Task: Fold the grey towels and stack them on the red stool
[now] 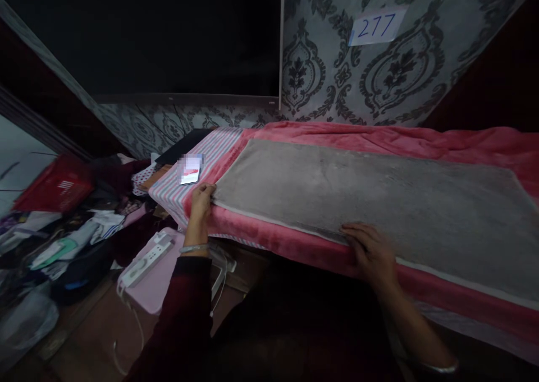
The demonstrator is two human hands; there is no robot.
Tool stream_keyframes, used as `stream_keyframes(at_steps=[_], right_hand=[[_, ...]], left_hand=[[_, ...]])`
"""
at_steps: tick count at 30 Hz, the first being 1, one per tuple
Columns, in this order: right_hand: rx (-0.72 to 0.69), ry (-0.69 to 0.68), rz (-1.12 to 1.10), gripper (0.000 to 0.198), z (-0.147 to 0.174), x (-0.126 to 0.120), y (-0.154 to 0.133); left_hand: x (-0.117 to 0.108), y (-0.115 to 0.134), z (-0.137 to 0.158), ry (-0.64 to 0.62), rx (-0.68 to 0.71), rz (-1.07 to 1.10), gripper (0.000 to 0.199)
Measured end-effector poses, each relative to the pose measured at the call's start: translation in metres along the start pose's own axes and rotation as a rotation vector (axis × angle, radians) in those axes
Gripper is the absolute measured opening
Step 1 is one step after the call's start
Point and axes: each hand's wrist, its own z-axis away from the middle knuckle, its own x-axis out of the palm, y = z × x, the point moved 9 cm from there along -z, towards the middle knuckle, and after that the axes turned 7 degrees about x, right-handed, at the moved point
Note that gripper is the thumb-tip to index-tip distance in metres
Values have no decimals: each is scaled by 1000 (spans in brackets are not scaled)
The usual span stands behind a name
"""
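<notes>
A long grey cloth (320, 185) with a pale edge lies spread over a pink plush blanket (278, 231). My left hand (202, 197) is closed on the near left corner of the cloth, its fingertips bent over it. Farther right, along the near edge, my right hand (373, 253) rests on the cloth with fingers stretched out to the left, slightly blurred; the thumb is mostly hidden. Left of the cloth, a lit phone (191, 171) sits on a striped sheet (168, 188) that shows from under the blanket.
Below on the left, a white power strip (147, 261) lies on a pink stool-like top (162, 281), its cord trailing to the floor. Heaped clothes (101, 225) and a red bag (59, 185) fill the far left. A large dark screen (168, 40) hangs behind.
</notes>
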Motion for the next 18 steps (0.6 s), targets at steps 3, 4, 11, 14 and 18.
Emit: stream_keyframes(at_steps=[3, 4, 11, 14, 18], right_hand=[[-15, -34, 15, 23, 3, 2, 0], [-25, -45, 19, 23, 4, 3, -1], [-15, -56, -17, 21, 3, -1, -3], [-9, -68, -10, 22, 4, -1, -1], [-10, -106, 23, 24, 8, 4, 1]], left_hand=[[-2, -1, 0, -14, 4, 10, 24], [-2, 0, 1, -19, 6, 9, 23], [-5, 2, 4, -16, -20, -4, 21], [-7, 3, 7, -31, -28, -10, 21], [-9, 8, 10, -24, -2, -105, 17]])
